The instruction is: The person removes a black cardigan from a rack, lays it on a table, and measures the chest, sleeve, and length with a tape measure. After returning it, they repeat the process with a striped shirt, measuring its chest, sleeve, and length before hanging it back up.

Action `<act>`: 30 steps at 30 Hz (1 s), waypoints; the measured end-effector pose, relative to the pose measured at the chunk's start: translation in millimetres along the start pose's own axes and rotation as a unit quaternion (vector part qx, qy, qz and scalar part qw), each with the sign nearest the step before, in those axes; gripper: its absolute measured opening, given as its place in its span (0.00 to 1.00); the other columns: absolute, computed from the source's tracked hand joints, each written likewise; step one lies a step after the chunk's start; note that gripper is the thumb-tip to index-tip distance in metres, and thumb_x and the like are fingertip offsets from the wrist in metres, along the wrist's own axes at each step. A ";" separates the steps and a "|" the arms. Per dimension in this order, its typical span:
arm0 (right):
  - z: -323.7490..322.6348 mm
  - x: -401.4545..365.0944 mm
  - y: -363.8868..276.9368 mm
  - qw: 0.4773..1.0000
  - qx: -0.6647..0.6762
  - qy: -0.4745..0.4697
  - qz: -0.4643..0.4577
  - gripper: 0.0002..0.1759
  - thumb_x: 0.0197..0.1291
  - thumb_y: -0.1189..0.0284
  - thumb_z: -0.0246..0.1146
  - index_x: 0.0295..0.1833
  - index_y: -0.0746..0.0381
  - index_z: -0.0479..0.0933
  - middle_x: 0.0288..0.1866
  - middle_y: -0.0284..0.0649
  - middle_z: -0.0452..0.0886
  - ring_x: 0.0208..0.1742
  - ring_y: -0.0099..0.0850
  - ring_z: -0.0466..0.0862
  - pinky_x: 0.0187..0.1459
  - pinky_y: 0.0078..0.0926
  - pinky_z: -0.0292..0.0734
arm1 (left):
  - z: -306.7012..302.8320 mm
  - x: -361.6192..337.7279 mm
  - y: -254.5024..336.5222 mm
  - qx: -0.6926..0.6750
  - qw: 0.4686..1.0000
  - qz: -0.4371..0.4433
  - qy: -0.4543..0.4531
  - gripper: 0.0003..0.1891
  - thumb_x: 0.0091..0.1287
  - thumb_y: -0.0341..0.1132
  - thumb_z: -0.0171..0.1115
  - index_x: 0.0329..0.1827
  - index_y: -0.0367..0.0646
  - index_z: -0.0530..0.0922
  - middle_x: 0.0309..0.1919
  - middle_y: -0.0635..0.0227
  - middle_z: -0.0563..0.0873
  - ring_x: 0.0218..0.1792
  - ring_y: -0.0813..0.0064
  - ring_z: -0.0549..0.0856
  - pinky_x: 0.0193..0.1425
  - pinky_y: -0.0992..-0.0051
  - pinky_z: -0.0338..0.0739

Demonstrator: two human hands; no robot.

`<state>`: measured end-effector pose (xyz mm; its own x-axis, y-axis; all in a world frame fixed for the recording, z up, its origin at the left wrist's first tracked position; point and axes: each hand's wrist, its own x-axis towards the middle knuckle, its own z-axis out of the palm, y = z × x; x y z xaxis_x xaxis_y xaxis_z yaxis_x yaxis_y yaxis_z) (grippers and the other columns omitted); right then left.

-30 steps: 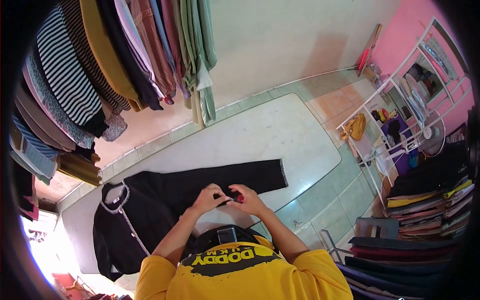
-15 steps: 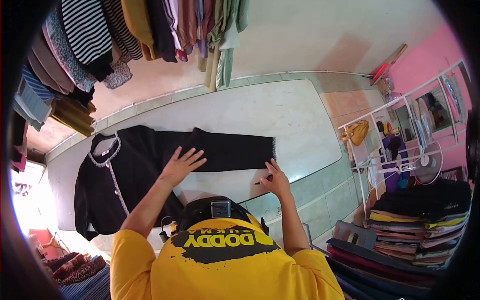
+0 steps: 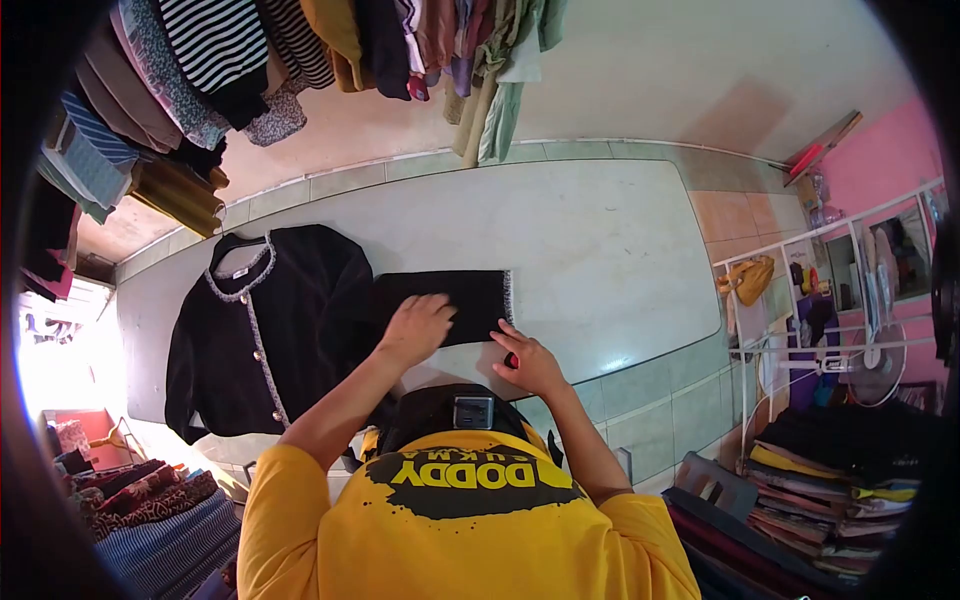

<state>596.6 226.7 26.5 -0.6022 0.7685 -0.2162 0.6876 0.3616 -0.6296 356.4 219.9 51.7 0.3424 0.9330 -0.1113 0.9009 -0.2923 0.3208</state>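
A black jacket (image 3: pixel 310 290) with light braided trim and round buttons lies face up on a pale table (image 3: pixel 590 250), with a hanger in its collar. One sleeve (image 3: pixel 450 290) stretches right and ends in a frayed, light-edged cuff (image 3: pixel 508 292). My left hand (image 3: pixel 418 328) rests flat on this sleeve, its fingers slightly blurred. By the lower corner of the cuff is my right hand (image 3: pixel 535 365), fingertips touching the edge. Within its curled grip shows a small black-and-red object (image 3: pixel 512 360), mostly hidden.
Clothes (image 3: pixel 215 50) hang along the upper left. Folded garments (image 3: pixel 820 480) are stacked at lower right, near a white rack (image 3: pixel 790 235) and a fan (image 3: pixel 880 355). More patterned fabric (image 3: pixel 165 515) lies at lower left. Sunlight glares at the far left.
The view has shifted, so the scene sits farther right. The cuff has come closer to the jacket body and less sleeve length shows. Both hands moved with it, my left fingers closer together.
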 end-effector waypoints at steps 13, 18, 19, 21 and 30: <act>-1.6 -25.2 6.7 0.796 0.580 0.115 0.130 0.21 0.57 0.71 0.60 0.56 0.59 0.68 0.42 0.30 0.70 0.34 0.13 0.66 0.32 0.09 0.61 | 22.2 34.9 10.2 -0.078 0.994 -0.061 -0.050 0.28 0.59 0.42 0.57 0.64 0.53 0.64 0.64 0.65 0.64 0.64 0.65 0.61 0.67 0.52 0.47; 9.4 -7.7 -9.2 0.855 0.480 0.174 0.093 0.24 0.59 0.70 0.57 0.60 0.61 0.60 0.42 0.34 0.71 0.35 0.19 0.69 0.38 0.17 0.67 | 20.5 51.9 39.1 -0.486 0.866 -0.081 -0.086 0.11 0.59 0.39 0.61 0.36 0.42 0.83 0.26 0.65 0.83 0.27 0.81 0.79 0.34 0.79 0.74; 9.5 -5.3 -9.6 0.855 0.479 0.174 0.095 0.24 0.59 0.70 0.57 0.60 0.61 0.60 0.42 0.34 0.71 0.35 0.19 0.69 0.38 0.17 0.67 | 23.3 53.8 41.2 -0.487 0.865 -0.080 -0.088 0.11 0.59 0.39 0.61 0.36 0.42 0.83 0.26 0.65 0.83 0.27 0.81 0.79 0.34 0.79 0.74; 7.0 -1.4 -15.0 0.902 0.370 0.208 0.085 0.23 0.61 0.71 0.54 0.60 0.61 0.58 0.39 0.34 0.71 0.31 0.16 0.67 0.32 0.13 0.64 | 26.8 56.0 43.7 -0.543 0.820 -0.143 -0.112 0.11 0.59 0.38 0.62 0.36 0.40 0.82 0.26 0.66 0.83 0.26 0.85 0.77 0.34 0.80 0.73; 1.8 -9.9 -13.2 0.950 0.201 0.226 0.080 0.19 0.57 0.66 0.58 0.55 0.59 0.70 0.42 0.47 0.74 0.35 0.35 0.75 0.38 0.27 0.72 | 34.5 109.7 34.1 -0.312 0.923 -0.170 0.145 0.06 0.51 0.36 0.64 0.28 0.45 0.82 0.27 0.66 0.83 0.27 0.69 0.80 0.33 0.72 0.73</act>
<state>592.8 213.3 35.5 -0.2047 0.9776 -0.0489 0.4908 0.0593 -0.8692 433.9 305.0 18.0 -0.1003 0.9919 -0.0775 0.5826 0.1217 0.8036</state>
